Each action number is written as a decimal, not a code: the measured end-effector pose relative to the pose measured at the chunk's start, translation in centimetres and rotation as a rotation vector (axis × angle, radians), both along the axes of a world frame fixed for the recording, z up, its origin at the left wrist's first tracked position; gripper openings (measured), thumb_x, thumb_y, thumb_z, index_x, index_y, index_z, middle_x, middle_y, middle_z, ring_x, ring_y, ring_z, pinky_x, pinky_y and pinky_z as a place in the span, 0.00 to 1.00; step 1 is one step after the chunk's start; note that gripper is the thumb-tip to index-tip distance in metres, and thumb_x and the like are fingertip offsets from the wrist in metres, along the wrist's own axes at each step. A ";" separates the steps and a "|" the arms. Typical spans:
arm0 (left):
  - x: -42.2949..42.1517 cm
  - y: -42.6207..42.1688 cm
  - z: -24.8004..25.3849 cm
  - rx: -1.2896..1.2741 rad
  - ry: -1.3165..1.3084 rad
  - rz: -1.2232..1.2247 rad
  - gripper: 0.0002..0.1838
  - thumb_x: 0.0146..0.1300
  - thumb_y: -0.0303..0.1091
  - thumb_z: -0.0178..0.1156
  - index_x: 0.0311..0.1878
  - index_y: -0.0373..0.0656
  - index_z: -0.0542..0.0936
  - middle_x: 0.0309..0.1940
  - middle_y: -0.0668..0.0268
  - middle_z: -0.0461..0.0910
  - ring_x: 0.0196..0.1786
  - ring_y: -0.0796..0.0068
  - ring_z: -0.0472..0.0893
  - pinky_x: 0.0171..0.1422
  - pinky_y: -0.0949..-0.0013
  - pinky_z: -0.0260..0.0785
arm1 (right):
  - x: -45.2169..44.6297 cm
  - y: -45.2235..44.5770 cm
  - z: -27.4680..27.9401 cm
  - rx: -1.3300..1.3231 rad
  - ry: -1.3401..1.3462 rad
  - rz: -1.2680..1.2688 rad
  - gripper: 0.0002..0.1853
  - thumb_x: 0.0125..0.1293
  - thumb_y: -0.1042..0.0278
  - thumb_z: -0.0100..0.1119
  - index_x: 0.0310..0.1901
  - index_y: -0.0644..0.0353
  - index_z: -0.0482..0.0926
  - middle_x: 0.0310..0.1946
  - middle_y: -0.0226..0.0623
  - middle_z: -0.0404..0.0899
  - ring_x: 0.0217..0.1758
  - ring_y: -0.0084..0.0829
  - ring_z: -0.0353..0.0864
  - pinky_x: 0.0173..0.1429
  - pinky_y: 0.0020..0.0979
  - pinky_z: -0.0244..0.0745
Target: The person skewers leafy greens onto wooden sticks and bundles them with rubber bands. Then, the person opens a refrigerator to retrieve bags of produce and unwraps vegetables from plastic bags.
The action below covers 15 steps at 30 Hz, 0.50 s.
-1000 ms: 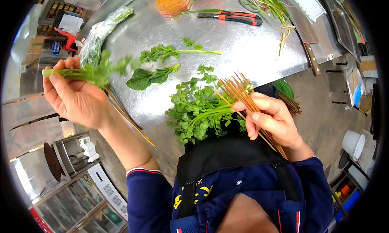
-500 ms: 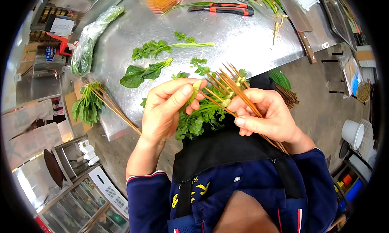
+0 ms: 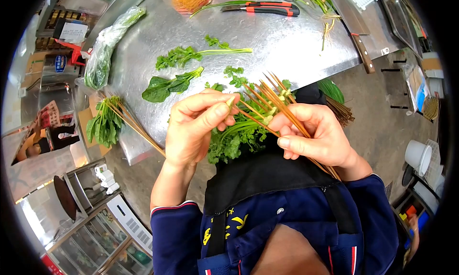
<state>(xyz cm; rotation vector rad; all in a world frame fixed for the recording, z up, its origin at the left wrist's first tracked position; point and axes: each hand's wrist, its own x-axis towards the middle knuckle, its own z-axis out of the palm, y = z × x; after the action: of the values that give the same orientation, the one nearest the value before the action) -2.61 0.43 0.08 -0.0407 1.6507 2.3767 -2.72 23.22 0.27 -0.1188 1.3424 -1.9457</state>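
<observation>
My left hand (image 3: 193, 124) pinches a small pale green piece of vegetable (image 3: 231, 102) between thumb and forefinger. Its lower end is at the tip of a thin wooden skewer; whether the tip has gone in, I cannot tell. My right hand (image 3: 315, 136) is closed round a bundle of wooden skewers (image 3: 292, 118), which point up and to the left. Several of them carry pale green pieces (image 3: 269, 118) near their tips. Beneath both hands lies a bunch of leafy coriander-like greens (image 3: 234, 143), partly hidden by the fingers.
On the metal table (image 3: 129, 55) lie a herb sprig (image 3: 179, 57), a leafy green (image 3: 165, 87), a box cutter (image 3: 270, 8) and a bagged vegetable (image 3: 107, 50). Skewered leaves (image 3: 106, 124) stick out at the left edge. A large knife (image 3: 362, 50) overhangs the right edge. Another person (image 3: 57, 138) is far left.
My left hand has shifted slightly, and less of the green piece shows above its fingertips. The right hand keeps its hold on the skewers. Another person has come into view at far left.
</observation>
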 end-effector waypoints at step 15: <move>1.5 1.9 -0.3 -0.029 -0.183 -0.252 0.08 0.58 0.24 0.59 0.40 0.33 0.80 0.37 0.61 0.78 0.34 0.79 0.76 0.39 0.77 0.69 | 0.3 -0.1 -0.1 0.060 0.095 -0.044 0.10 0.57 0.78 0.58 0.41 0.68 0.76 0.28 0.31 0.76 0.27 0.17 0.76 0.32 0.19 0.74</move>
<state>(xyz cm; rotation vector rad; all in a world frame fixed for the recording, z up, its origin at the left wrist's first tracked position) -1.11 2.35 -0.26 -0.0499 1.5090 2.0960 -2.40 23.15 0.17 -0.1553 1.4758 -1.9552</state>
